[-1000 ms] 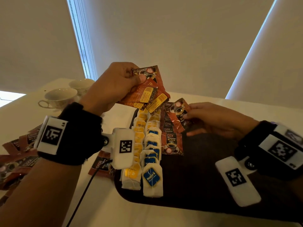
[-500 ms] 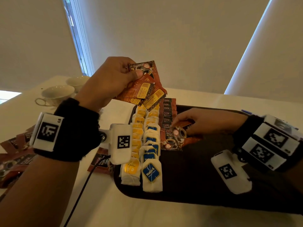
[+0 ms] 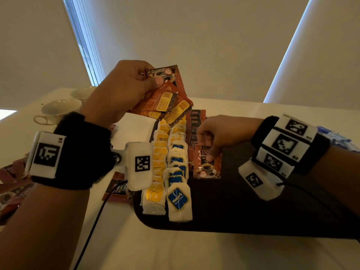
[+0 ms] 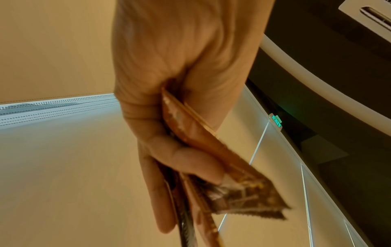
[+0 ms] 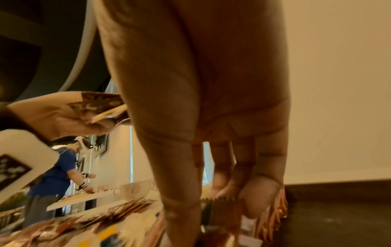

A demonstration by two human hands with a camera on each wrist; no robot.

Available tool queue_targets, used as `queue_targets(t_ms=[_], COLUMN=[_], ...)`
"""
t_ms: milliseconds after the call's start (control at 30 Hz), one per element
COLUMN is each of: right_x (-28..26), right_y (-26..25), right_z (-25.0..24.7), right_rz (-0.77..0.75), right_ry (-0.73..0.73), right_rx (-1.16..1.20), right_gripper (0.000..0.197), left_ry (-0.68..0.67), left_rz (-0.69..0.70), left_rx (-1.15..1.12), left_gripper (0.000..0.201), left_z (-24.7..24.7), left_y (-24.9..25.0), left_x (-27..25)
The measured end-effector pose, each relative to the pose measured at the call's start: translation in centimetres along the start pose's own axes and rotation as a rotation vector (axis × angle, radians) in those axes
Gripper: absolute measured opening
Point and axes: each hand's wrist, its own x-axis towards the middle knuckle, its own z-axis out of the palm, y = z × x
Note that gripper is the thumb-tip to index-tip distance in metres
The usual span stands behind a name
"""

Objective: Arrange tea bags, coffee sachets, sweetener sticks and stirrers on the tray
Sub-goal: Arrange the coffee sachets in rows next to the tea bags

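Red-brown foil now lies flat on the tray (image 3: 253,211): the sachet (image 3: 207,164) that the right hand (image 3: 224,133) carried in the air a second ago has come down as the nearest card in the coffee row (image 3: 195,127), overlapping the one beyond it. Thumb and curled fingertips still pinch its far edge, so it seems placed but not yet let go. Left of those fingers run two rows of tea bags (image 3: 175,172), just beside the coffee row. Above and to their left, the left hand (image 3: 120,94) keeps a fan of sachets (image 3: 165,96) clamped under its thumb. More sachets (image 3: 116,190) and two cups (image 3: 60,108) wait off the tray. Neither sweetener sticks nor stirrers can be picked out. Nothing blocks the bare tray to the right.
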Motion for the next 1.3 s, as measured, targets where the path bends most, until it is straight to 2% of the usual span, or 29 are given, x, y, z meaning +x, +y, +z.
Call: queue_targets(t_ms=[167,367,467,567,800,1067,1300], right_x=[0.3,0.2,-0.9,-1.7,-1.3,-1.0,-0.8], right_y=[-0.5,0.1,0.6,1.0,1.2,1.6,1.7], right_z=[1.4,1.4,1.5,2.7,2.9,2.6,2.8], right_rz=[-0.035,-0.034,-0.005,-0.025,-0.037,-0.097,-0.121], right_ry=[0.038,0.161,0.033,-0.06,-0.004,-0.007,-0.09], right_rx=[-0.049,-0.021,0.037,-0.014,-0.035,-0.03,-0.024], right_gripper=[0.036,0.039,0.041,0.044,0.037,0.03,0.027], left_ry=[0.003,0.01,0.017,0.012,0.008,0.004,0.004], left_rz=[0.0,0.009,0.016,0.019,0.04,0.05,0.051], left_rx=[0.01,0.011,0.029,0.022,0.012,0.0,0.019], left_gripper=[0.016,0.012,0.017,0.016,0.004,0.004,0.01], left_z=[0.2,0.0,-0.1,-0.1,-0.2,-0.4,-0.3], left_y=[0.1,0.0,-0.1,-0.2,-0.3,-0.5,-0.4], left_x=[0.0,-0.1,0.1,0.2,0.3,0.3,0.3])
